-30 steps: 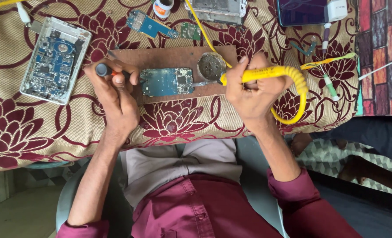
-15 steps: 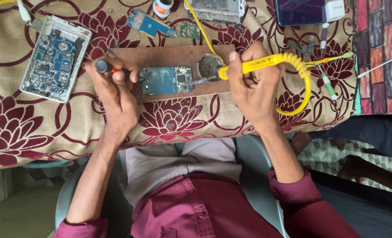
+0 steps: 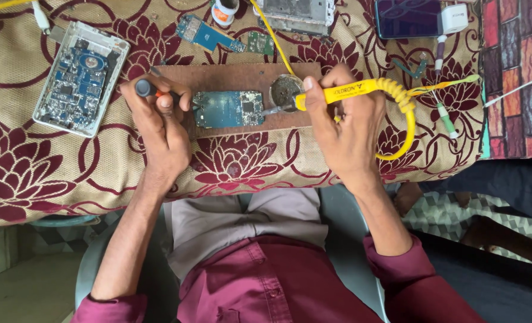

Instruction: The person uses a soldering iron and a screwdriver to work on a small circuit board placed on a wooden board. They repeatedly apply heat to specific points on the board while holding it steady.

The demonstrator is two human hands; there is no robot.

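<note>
head view | worn on head | faces straight down | close over cloth-covered table (image 3: 50,179)

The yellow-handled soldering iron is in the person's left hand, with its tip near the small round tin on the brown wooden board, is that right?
Not quite. The head view shows the yellow-handled soldering iron held in the right hand, not the left. Its tip is indeed near the small round tin on the brown wooden board. The left hand holds a dark-capped tool.

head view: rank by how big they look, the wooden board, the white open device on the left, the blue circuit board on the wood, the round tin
1. wooden board
2. white open device
3. blue circuit board
4. round tin
</note>
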